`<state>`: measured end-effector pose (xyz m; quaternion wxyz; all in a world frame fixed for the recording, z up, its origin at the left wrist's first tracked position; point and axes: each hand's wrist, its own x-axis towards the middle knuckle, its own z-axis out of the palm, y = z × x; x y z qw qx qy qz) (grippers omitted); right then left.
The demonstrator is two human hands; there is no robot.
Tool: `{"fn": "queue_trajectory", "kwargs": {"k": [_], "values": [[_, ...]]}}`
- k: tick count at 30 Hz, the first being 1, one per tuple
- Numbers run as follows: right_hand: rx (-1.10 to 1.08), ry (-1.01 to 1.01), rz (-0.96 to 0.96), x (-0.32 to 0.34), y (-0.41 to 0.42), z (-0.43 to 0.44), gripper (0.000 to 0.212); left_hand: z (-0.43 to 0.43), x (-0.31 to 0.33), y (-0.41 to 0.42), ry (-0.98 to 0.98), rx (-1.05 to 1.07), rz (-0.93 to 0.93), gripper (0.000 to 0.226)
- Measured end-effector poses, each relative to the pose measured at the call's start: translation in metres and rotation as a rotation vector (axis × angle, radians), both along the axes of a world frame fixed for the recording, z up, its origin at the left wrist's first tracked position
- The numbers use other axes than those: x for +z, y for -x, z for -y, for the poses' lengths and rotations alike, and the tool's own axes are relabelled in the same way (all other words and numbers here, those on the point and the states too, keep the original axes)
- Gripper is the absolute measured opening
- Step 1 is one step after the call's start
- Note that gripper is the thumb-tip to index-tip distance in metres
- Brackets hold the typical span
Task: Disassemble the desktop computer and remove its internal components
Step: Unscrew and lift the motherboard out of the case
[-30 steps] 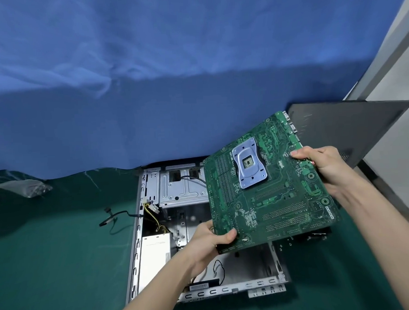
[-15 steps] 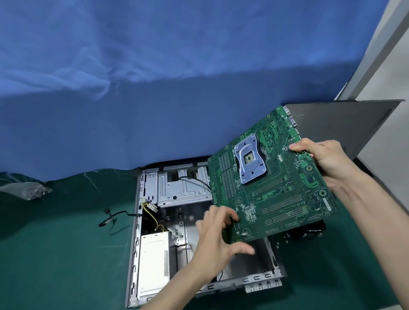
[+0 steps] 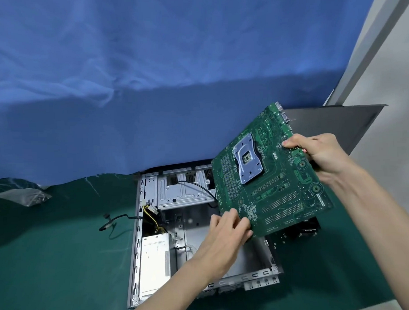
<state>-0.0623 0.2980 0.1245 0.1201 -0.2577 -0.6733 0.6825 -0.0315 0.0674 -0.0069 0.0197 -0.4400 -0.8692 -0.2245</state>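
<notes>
A person held a flat green motherboard [image 3: 269,175] tilted in the air above the far right part of an open grey metal computer case [image 3: 142,249], which lay on its side on a dark green table cover [image 3: 63,264]. The right hand [image 3: 321,150] pinched the board's right edge, thumb on the top face and fingers hidden behind it. The left hand [image 3: 227,237] had its fingers curled over the board's near left corner; its thumb was out of sight.

The case floor below the board lay open, with free table cover to the left and near side. One silver box-shaped power supply [image 3: 154,265] sat along the case's left wall. One black cable [image 3: 115,221] trailed out over that wall. One dark grey side panel [image 3: 337,124] leaned behind the board, its right end partly covered by the right hand.

A black object [image 3: 303,230] under the board's near right corner was mostly hidden. A crumpled clear plastic bag [image 3: 26,196] was cut off at the left edge. A wrinkled blue cloth backdrop [image 3: 149,64] closed the far side.
</notes>
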Motion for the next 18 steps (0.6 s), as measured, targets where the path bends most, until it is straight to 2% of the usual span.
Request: {"fn": "queue_trajectory", "kwargs": {"k": [3, 5, 8, 11, 14, 18], "values": [[-0.023, 0.000, 0.008, 0.0023, 0.0005, 0.0036, 0.077, -0.0003, 0.0028, -0.0001, -0.030, 0.042, -0.079, 0.025], [-0.024, 0.013, 0.016, 0.0021, 0.0002, 0.0057, 0.066, -0.0015, 0.0048, 0.0005, -0.079, 0.093, -0.104, 0.025], [-0.030, 0.032, 0.015, -0.0004, 0.0001, 0.0063, 0.036, 0.0008, 0.0047, 0.0006, -0.133, 0.153, -0.162, 0.028], [-0.054, 0.055, 0.017, -0.0039, -0.0006, 0.0034, 0.031, 0.0031, 0.0030, -0.0024, -0.207, 0.217, -0.203, 0.031], [-0.079, 0.052, 0.018, -0.0054, -0.0015, 0.0053, 0.032, 0.0029, 0.0015, -0.0044, -0.272, 0.265, -0.117, 0.032], [-0.100, 0.037, 0.012, -0.0024, -0.0041, 0.0084, 0.034, 0.0081, -0.0041, -0.0033, -0.306, 0.230, 0.146, 0.033]]}}
